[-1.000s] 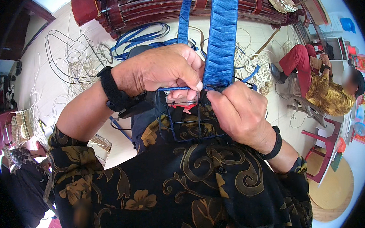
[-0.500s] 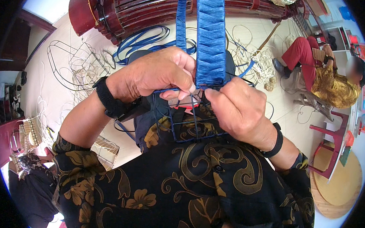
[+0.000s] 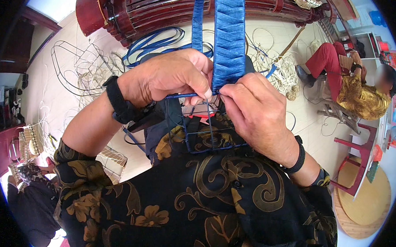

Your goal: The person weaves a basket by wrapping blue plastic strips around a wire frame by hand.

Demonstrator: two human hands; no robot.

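Note:
A wire frame (image 3: 212, 124) wrapped in blue strip is held in front of my chest. From it a wide blue woven band (image 3: 229, 41) reaches away from me, with a narrower blue strap (image 3: 198, 22) to its left. My left hand (image 3: 178, 76) is closed on the frame's blue-wrapped bar (image 3: 178, 96), thumb and fingertips pinching it just left of the band's near end. At the band's near right corner, my right hand (image 3: 255, 110) has thumb and forefinger pressed together. What lies between those fingertips is too small to make out.
Beyond my knees stands a dark red slatted wooden bench (image 3: 163, 9). Coiled blue strips (image 3: 155, 44) and tangled pale cords (image 3: 282, 76) lie on the floor. One person (image 3: 356, 93) sits at the right near a red stool (image 3: 360, 152); another (image 3: 33, 200) is at lower left.
My right hand has turned slightly, its fingertips shifting left and up against the band's corner. The left hand keeps its pinch on the bar.

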